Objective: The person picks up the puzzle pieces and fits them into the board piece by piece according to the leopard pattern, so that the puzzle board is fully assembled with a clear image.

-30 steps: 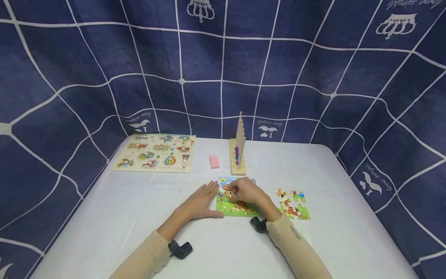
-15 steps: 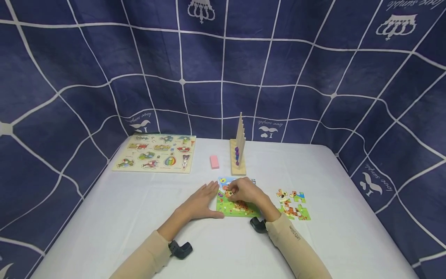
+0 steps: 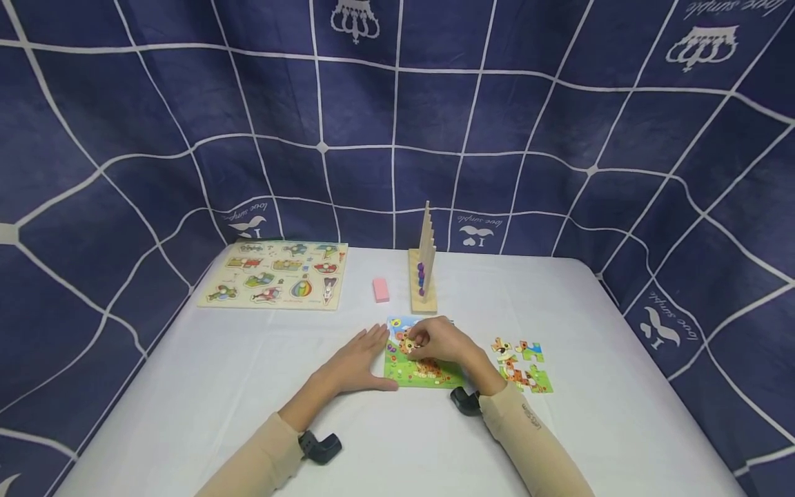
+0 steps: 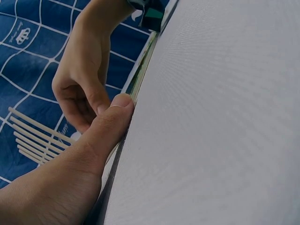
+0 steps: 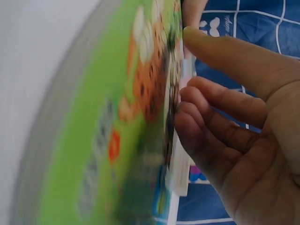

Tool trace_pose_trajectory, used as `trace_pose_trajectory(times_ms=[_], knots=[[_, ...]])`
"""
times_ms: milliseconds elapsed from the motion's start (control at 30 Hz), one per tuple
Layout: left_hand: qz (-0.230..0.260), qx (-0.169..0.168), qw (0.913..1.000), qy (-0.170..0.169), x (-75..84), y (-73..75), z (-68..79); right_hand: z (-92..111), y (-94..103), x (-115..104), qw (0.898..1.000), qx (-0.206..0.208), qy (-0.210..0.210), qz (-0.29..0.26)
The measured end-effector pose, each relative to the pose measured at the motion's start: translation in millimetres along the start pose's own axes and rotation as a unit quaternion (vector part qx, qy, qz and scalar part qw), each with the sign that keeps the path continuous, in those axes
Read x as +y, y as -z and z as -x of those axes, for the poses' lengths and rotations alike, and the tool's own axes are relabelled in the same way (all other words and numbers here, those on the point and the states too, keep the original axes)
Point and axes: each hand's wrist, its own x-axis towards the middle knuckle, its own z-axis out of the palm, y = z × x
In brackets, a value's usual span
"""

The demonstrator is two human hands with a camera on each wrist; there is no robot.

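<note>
A leopard jigsaw puzzle board (image 3: 404, 376), green and blue, lies on the table in the head view. My left hand (image 3: 357, 362) rests flat at its left side, fingers straight and thumb touching the near-left edge; in the left wrist view its thumb (image 4: 122, 103) lies along that edge. Over the leopard's head, my right hand (image 3: 437, 339) has its fingers curled and seems to pinch a puzzle piece (image 5: 172, 70) low against the board. Much of that piece is hidden by the fingers. Several loose jigsaw pieces (image 3: 518, 369) lie right of the board.
A wooden rack (image 3: 424, 279) with upright rods and purple and blue beads stands behind the board. Left of it lies a pink block (image 3: 381, 290). A wooden vehicle peg puzzle (image 3: 273, 275) is at the back left. Blue gridded cloth (image 3: 397, 124) hangs around the table.
Both hands stay in almost the same places. My right wrist has shifted very slightly right, and the whole head view has moved a little.
</note>
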Motion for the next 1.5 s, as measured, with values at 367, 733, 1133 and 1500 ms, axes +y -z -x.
trace_pose_trajectory(times_ms=[367,733,1133,1500], knots=[[-0.006,0.004,1.0000,-0.002,-1.9,-0.9,0.1,10,13.7,20,0.999,-0.001,0.022,-0.030],[-0.004,0.000,1.0000,-0.005,-1.0,2.8,0.1,15,19.8,26,1.000,-0.013,0.025,-0.013],[0.008,-0.006,1.0000,-0.001,1.7,-1.3,2.0,40,34.7,43,1.000,-0.021,0.010,-0.018],[0.000,0.000,1.0000,0.002,0.3,0.2,-0.7,64,56.1,76,0.999,0.000,-0.051,-0.009]])
